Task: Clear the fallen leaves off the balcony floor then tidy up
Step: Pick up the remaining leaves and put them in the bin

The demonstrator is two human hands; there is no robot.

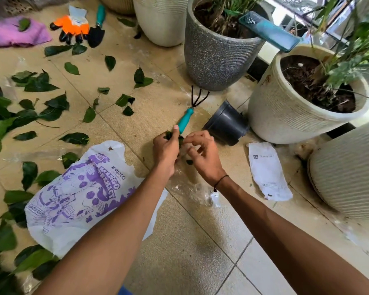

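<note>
This is a home balcony used for potted plants. Big planters (213, 58) filled with soil stand on a tiled floor (200, 241) scattered with fallen leaves (38, 84), among a hand rake (188, 116), a trowel (97, 28) and gardening gloves (73, 28).

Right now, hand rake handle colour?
Teal handle, black prongs; head view.
</note>
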